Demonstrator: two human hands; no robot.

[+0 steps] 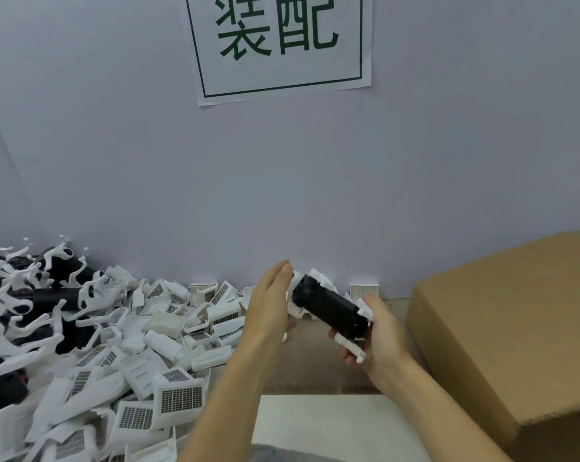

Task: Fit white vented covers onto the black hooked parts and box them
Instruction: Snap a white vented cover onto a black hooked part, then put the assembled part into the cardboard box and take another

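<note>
Dozens of white covers [178, 395] are heaped on the left of the bench, spilling to the near edge and back to the wall [115, 161], with black hooked parts [58, 295] piled at the far left of the same heap. We see the heap's right fringe stop just beside our left forearm. Our left hand [268, 305] is held flat, fingers straight and together, its palm against the far end of the part [325, 308] we are working on, where a white cover sits, mostly hidden by that hand. A bare strip of brown benchtop [315, 371] lies under and between the hands, and a pale sheet [332, 425] lies at the near edge. The part is a black cylinder, tilted up to the left, clear of the bench, with a small red dot near its lower end and a white hooked piece projecting below. Our right hand [378, 338] grips that lower end, fingers curled under it. A closed brown box [515, 328] fills the right, close beside the right wrist. A sign [278, 45] with green characters hangs on the wall above.
</note>
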